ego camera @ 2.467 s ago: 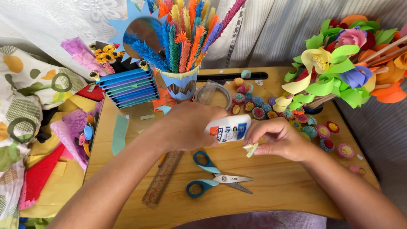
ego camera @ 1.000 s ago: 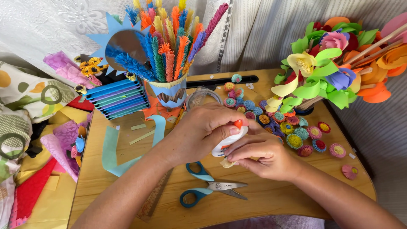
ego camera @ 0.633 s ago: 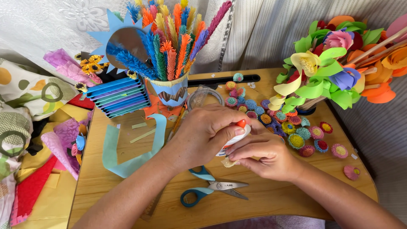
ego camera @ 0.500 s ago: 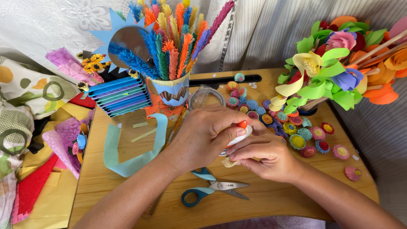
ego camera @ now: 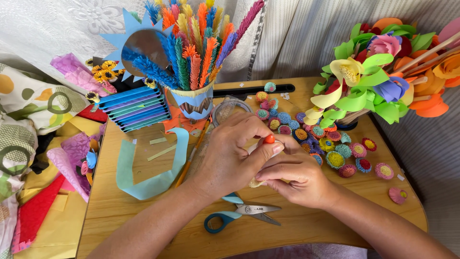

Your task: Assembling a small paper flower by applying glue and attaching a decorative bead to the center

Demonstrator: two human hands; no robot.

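Head view looks straight down on a wooden tabletop [ego camera: 306,230] crowded with paper craft. Both hands meet just below the middle of the frame. The left hand [ego camera: 230,160] is clenched around a small white glue bottle [ego camera: 274,148], mostly hidden in the grip; only its orange tip, at the centre of the frame, and a bit of white beneath it show between thumb and forefinger. The right hand [ego camera: 299,175] lies just beside and partly under the left, its fingers curled around a small pale paper piece [ego camera: 255,182] that peeks out at the lower edge of the two hands; how it is pinched cannot be told.

Directly below the hands, near the bottom edge, lie blue-handled scissors [ego camera: 239,216], closed, blades pointing right. Left of the hands a curved light-blue paper strip [ego camera: 153,180] rests on the wood, with a thin orange stick [ego camera: 191,156] slanting beside it. At upper centre stands a decorated cup [ego camera: 194,100] packed with fringed paper stems in many colours, and a stack of blue paper [ego camera: 134,108] lies to its left. To the right of the hands small rolled paper flowers [ego camera: 335,148] are scattered, and a bouquet of large paper flowers [ego camera: 383,72] fills the upper right corner.
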